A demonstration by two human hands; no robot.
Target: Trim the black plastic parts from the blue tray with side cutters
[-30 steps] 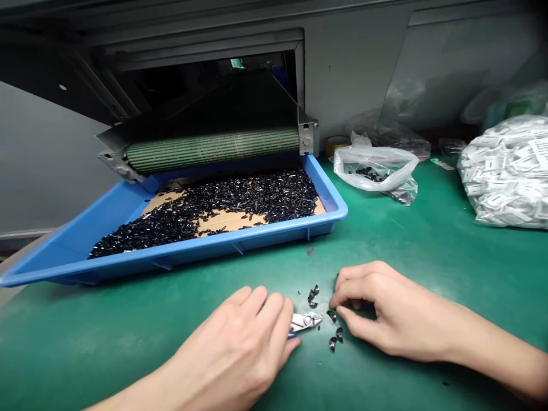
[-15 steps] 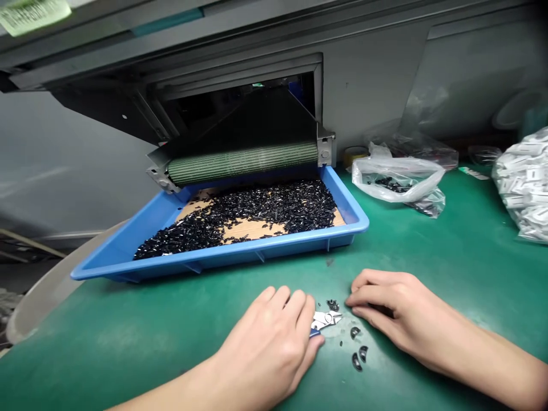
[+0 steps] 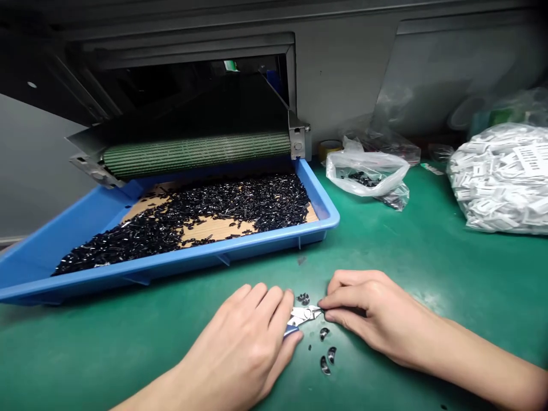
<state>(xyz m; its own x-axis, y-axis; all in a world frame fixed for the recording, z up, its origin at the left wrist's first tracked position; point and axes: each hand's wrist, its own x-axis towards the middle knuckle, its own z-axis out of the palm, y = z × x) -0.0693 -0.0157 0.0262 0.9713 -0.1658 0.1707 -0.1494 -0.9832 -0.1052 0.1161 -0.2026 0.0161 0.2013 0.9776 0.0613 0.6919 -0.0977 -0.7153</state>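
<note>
In my left hand (image 3: 252, 337), closed palm down, are small cutting nippers (image 3: 303, 314) with blue handles; their metal jaws point right. My right hand (image 3: 368, 308) is pinched at the jaw tips on a small black plastic piece, mostly hidden by the fingertips. Just beyond the nippers lies a little cluster of black pieces (image 3: 303, 298). On the near side, several curved, half-moon black parts (image 3: 331, 355) rest on the green tabletop (image 3: 171, 337), with a tiny black scrap (image 3: 310, 347) beside them.
Behind my hands, a blue tray (image 3: 240, 251) holds many small black parts, under the green roller end of a conveyor (image 3: 201, 154). Right of it sit an open plastic bag (image 3: 396, 171) with black parts, a tape roll (image 3: 329, 148) and a large bag of white parts (image 3: 500, 177).
My right hand has closed the gap to the nippers, and its fingertips now meet the jaw tips. The view has turned right, so the tray and bags appear further left.
</note>
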